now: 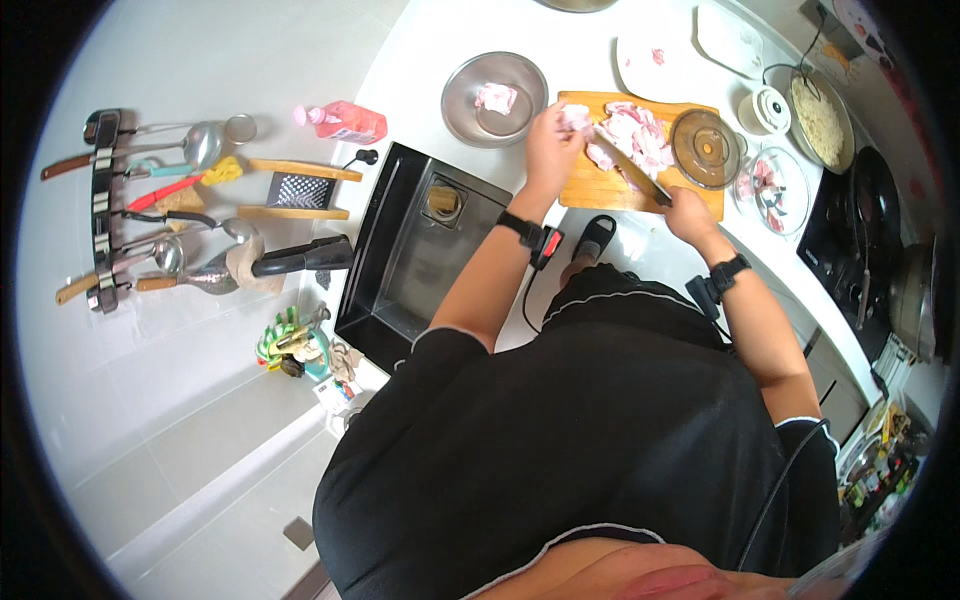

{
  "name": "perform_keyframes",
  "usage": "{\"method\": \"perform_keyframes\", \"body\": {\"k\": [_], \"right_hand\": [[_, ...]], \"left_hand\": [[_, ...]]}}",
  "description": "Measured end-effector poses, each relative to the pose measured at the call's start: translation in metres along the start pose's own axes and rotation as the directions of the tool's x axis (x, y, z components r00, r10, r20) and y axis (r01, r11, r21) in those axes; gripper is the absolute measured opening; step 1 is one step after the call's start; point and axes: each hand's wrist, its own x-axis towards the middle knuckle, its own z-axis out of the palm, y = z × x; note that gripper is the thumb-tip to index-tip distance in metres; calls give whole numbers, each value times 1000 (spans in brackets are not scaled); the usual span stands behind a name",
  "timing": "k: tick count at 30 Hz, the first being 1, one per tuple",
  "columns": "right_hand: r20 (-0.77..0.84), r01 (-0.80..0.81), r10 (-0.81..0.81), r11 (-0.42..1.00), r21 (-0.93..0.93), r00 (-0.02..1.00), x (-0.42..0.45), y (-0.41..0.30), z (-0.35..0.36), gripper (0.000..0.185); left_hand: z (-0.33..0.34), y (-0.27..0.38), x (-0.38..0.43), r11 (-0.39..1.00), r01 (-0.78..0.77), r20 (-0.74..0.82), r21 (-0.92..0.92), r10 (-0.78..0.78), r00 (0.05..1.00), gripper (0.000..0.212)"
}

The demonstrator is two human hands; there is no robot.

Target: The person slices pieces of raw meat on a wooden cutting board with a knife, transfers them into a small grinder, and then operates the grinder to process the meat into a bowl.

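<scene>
My left hand (553, 146) holds a piece of raw pale pink meat (576, 120) above the left edge of a wooden cutting board (600, 187). The handle of a kitchen knife (634, 171) is in my right hand (690, 216); its blade slants across the board toward my left hand. A pile of raw meat pieces (637, 135) lies on the board behind the blade. On the board's right part sits a brownish glass lid or dish (706, 148). Left of the board, a steel bowl (459, 105) contains one piece of meat (496, 98).
A black sink (420, 277) lies left of me. A glass bowl (799, 187) with meat, a pan of pale food (821, 124) and a black cooktop (840, 225) are at the right. Behind the board is a white tray (645, 67). A pink soap bottle (352, 122) stands near the sink.
</scene>
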Motion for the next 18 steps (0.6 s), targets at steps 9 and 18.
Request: {"method": "perform_keyframes", "body": {"k": [9, 18], "right_hand": [[-72, -242, 291, 889, 388, 954, -9, 27, -90, 28], [27, -319, 344, 835, 449, 938, -13, -8, -93, 18]], "left_hand": [[-61, -31, 104, 759, -219, 230, 613, 93, 969, 29], [-97, -133, 160, 462, -256, 400, 849, -246, 883, 24]]}}
